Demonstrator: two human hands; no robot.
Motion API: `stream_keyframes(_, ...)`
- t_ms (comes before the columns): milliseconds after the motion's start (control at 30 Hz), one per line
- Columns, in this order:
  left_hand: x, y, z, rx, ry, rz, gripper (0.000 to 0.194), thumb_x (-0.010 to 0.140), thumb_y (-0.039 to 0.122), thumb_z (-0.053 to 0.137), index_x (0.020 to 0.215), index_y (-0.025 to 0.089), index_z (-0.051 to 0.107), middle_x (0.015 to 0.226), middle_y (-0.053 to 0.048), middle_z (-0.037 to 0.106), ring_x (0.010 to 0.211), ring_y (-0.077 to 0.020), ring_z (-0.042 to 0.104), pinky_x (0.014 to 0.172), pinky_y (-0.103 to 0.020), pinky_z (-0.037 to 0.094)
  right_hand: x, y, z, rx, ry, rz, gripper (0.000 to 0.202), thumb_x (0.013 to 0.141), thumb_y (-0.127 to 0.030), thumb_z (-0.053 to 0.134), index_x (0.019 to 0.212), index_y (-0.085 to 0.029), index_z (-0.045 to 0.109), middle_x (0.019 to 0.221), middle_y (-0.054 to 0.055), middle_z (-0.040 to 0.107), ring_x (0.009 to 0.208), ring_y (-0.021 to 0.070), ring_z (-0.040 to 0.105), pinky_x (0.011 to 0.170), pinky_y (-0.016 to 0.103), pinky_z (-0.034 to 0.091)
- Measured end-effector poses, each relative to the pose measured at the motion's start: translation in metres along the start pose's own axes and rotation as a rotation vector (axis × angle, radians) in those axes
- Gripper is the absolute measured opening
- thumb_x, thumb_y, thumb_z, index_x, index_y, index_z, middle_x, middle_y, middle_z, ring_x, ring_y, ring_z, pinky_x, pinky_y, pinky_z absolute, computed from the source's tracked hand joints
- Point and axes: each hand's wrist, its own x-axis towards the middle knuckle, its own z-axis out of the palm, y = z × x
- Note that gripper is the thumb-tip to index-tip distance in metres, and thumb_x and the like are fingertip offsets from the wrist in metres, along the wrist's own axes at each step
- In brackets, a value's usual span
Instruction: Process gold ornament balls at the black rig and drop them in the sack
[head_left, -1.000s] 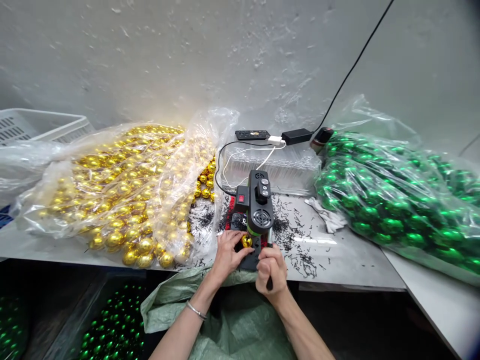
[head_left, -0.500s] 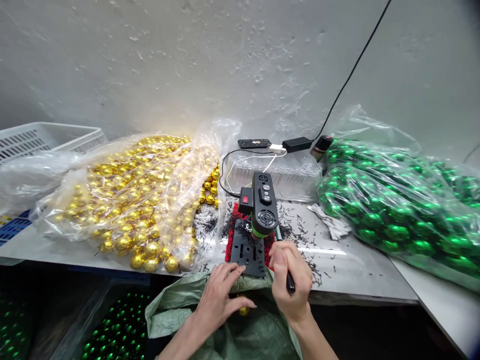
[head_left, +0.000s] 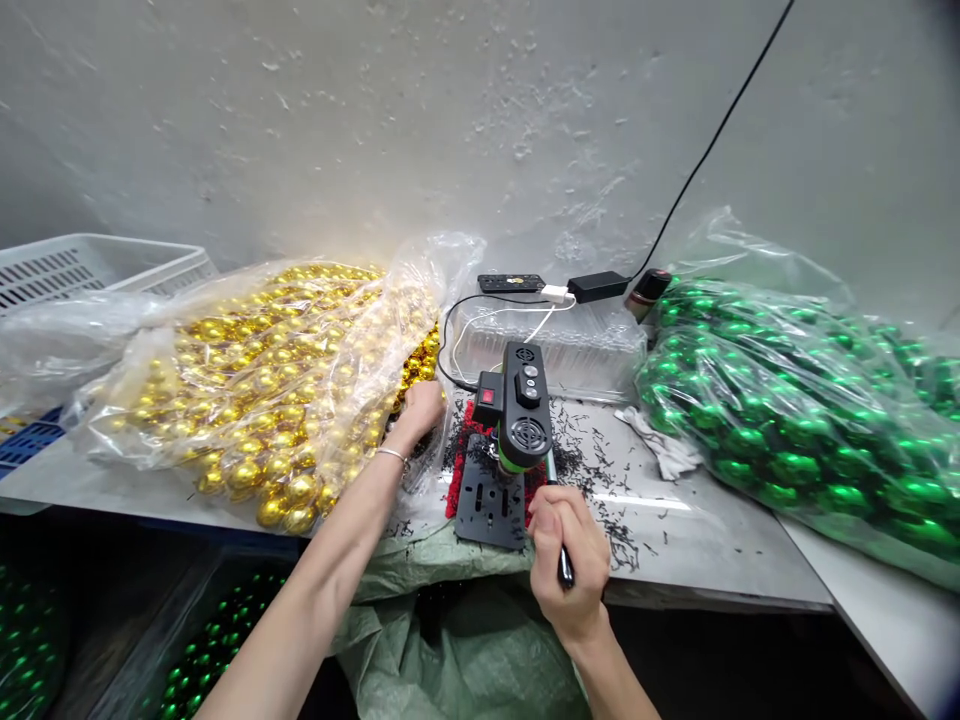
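Observation:
My left hand reaches to the mouth of a clear plastic bag full of shiny gold balls. Its fingers are hidden behind the back of the hand and the wrist. My right hand is wrapped round the black-tipped lever handle of a small bench press. The press has a black head with vents and buttons, and a slotted black base plate stands on red matting. Below the table edge lies an opened green woven sack.
A clear bag of green balls fills the right side. Behind the press is a clear plastic box with a black power adapter on top. A white glove and black scraps lie on the table. A white crate stands far left.
My left hand has moved from the front of the base plate up and left to the gold balls. The gold ball below it is out of sight. My right hand stays on the lever.

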Motion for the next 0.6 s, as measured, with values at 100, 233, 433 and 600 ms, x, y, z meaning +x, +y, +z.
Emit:
stream_keyframes(100,-0.007,0.001,-0.015,0.072,-0.058,-0.125,0.032,0.086,0.029,0.067,0.106,0.005,0.064,0.105,-0.013,0.067,0.102,-0.0291,0.063,0.088,-0.042,0.051,-0.001,0.001,0.000,0.005,-0.004,-0.001,0.024,0.086,0.002,0.042,0.075,-0.020,0.047,0.066,0.000,0.049,0.067,0.0135,0.051,0.058,0.027,0.041)
stream_keyframes(233,-0.054,-0.001,-0.039,-0.404,-0.027,-0.230,0.041,0.082,0.034,0.067,0.115,0.010,0.061,0.107,-0.013,0.069,0.098,-0.0242,0.067,0.087,-0.037,0.053,-0.002,0.002,0.001,0.020,0.002,0.009,0.025,0.086,0.001,0.043,0.073,-0.020,0.047,0.064,0.000,0.049,0.066,0.0142,0.052,0.057,0.028,0.040)
stream_keyframes(433,-0.147,0.009,0.002,-1.109,-0.215,-0.389,0.043,0.079,0.041,0.070,0.114,0.016,0.066,0.109,-0.012,0.071,0.097,-0.0203,0.068,0.084,-0.033,0.055,-0.002,0.001,-0.001,0.025,-0.002,0.019,0.024,0.087,-0.002,0.042,0.073,-0.020,0.049,0.065,0.000,0.050,0.065,0.0147,0.053,0.057,0.028,0.042)
stream_keyframes(600,-0.162,0.016,0.045,-0.869,-0.162,-0.362,0.046,0.078,0.041,0.071,0.116,0.016,0.069,0.106,-0.009,0.073,0.090,-0.0191,0.067,0.078,-0.031,0.054,0.000,0.000,-0.003,0.006,-0.031,-0.002,0.025,0.086,0.001,0.043,0.073,-0.020,0.048,0.064,0.000,0.050,0.067,0.0144,0.054,0.058,0.028,0.043)
